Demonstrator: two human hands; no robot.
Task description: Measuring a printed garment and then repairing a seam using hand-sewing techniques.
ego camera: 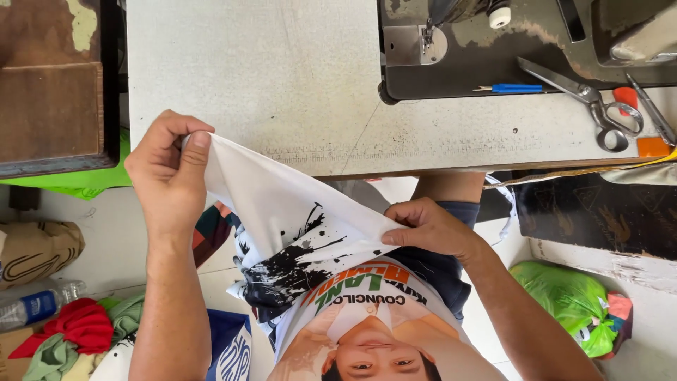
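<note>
A white printed cloth (282, 212) with black splatter marks, coloured lettering and a printed portrait hangs stretched between my hands, in front of the sewing table (282, 85). My left hand (169, 166) pinches the cloth's upper corner at the table's near edge, fingers closed on the fabric. My right hand (427, 227) grips another edge of the same cloth lower down, over my lap. The cloth drapes down toward the floor between my arms.
A sewing machine (508, 42) stands at the table's back right, with scissors (585, 95), a blue-handled tool (511, 88) and tweezers (652, 113) beside it. On the floor lie a green bag (571, 303), a plastic bottle (35, 307), a brown bag (35, 247) and crumpled clothes (77, 331).
</note>
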